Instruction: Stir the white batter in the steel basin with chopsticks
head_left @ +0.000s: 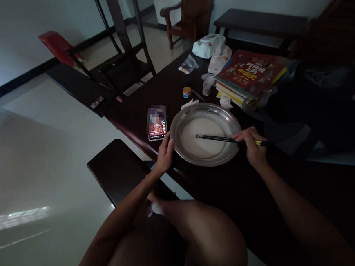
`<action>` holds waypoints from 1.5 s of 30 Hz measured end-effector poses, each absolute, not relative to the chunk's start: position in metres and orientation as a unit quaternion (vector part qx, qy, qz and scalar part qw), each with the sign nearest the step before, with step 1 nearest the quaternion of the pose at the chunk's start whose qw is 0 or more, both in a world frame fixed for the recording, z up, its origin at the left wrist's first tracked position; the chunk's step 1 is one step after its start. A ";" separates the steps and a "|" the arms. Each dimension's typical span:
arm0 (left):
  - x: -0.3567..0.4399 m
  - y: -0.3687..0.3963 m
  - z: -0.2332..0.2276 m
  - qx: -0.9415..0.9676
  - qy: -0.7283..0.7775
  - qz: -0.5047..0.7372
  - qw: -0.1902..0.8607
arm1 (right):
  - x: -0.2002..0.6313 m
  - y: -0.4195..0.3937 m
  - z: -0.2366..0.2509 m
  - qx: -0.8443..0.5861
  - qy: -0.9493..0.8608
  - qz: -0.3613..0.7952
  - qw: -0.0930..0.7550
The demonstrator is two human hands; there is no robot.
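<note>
Head view shows a steel plate [183, 121] near the edge of the dark table [228, 186]. Her right hand [252, 145] pinches black chopsticks [220, 139] lying level across it; the left hand [165, 152] grips its near rim. Just left lies a lit phone [157, 129]. Behind sit a small jar [186, 92] and stacked books [249, 75], the top cover bearing yellow Chinese characters too blurred to read.

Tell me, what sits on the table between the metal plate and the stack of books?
In the head view, a crumpled white tissue lies between the metal plate and the stack of books.
</note>
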State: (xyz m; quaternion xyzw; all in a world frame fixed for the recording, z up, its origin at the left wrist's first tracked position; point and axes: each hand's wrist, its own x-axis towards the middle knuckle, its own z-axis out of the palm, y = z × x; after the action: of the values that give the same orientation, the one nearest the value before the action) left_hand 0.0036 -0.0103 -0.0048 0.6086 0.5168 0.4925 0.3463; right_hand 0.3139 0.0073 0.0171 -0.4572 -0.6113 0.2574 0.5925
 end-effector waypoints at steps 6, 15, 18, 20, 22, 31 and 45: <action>0.004 -0.011 -0.005 0.608 0.519 0.492 0.345 | 0.313 0.006 0.018 -0.454 -0.603 0.273 0.596; 0.004 -0.011 -0.005 0.607 0.520 0.493 0.343 | 0.312 0.006 0.018 -0.472 -0.591 0.244 0.608; 0.004 -0.011 -0.005 0.604 0.524 0.492 0.344 | 0.312 0.006 0.019 -0.478 -0.610 0.252 0.580; 0.004 -0.011 -0.005 0.604 0.525 0.493 0.342 | 0.312 0.006 0.019 -0.482 -0.606 0.242 0.584; 0.004 -0.010 -0.005 0.606 0.526 0.491 0.340 | 0.313 0.006 0.019 -0.475 -0.595 0.237 0.603; 0.003 -0.011 -0.006 0.606 0.524 0.490 0.343 | 0.313 0.006 0.019 -0.470 -0.602 0.252 0.595; 0.004 -0.010 -0.006 0.605 0.519 0.498 0.342 | 0.314 0.006 0.018 -0.458 -0.608 0.264 0.593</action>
State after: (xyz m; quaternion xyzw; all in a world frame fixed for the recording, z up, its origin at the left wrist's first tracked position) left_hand 0.0043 -0.0101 -0.0060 0.6050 0.5192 0.4976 0.3417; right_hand 0.3142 0.0059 0.0183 -0.4579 -0.6079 0.2636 0.5927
